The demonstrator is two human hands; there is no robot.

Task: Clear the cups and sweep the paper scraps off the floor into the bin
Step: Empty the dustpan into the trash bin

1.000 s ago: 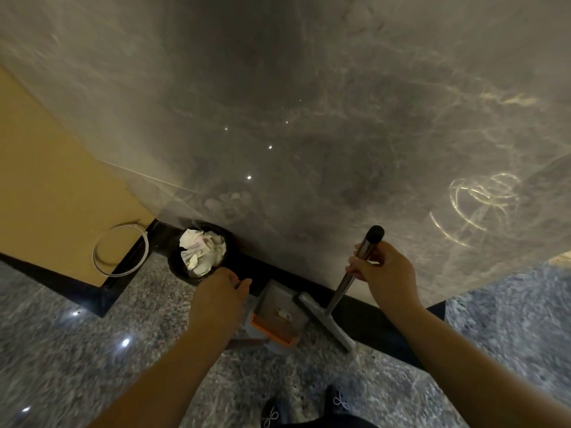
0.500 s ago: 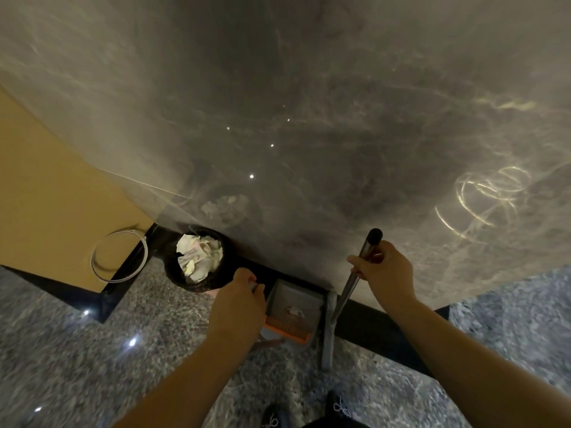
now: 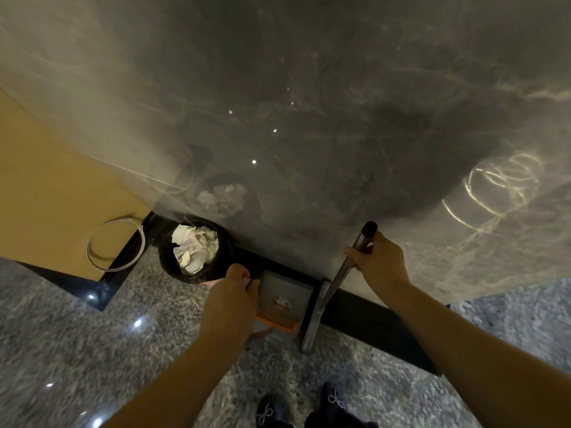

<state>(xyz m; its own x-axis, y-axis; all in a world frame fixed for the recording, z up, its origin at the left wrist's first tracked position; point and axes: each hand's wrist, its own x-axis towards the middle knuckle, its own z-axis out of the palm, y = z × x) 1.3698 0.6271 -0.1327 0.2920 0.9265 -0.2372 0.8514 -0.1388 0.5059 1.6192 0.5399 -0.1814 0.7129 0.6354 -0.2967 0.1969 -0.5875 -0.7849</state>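
A black round bin stands against the grey marble wall, filled with crumpled white paper. Just right of it, a grey dustpan with an orange comb edge stands by the black skirting, one small paper scrap inside. My left hand grips the dustpan's handle, which the hand hides. My right hand grips the metal broom handle near its black top. The broom's grey head stands upright beside the dustpan's right side.
A polished marble wall fills the upper view and reflects the bin. A yellow panel with a white cable loop lies at the left. Speckled granite floor spreads below. My dark shoes show at the bottom edge.
The broom head has swung from a slant to upright against the dustpan's right side. The dustpan and my left hand have shifted right, away from the bin.
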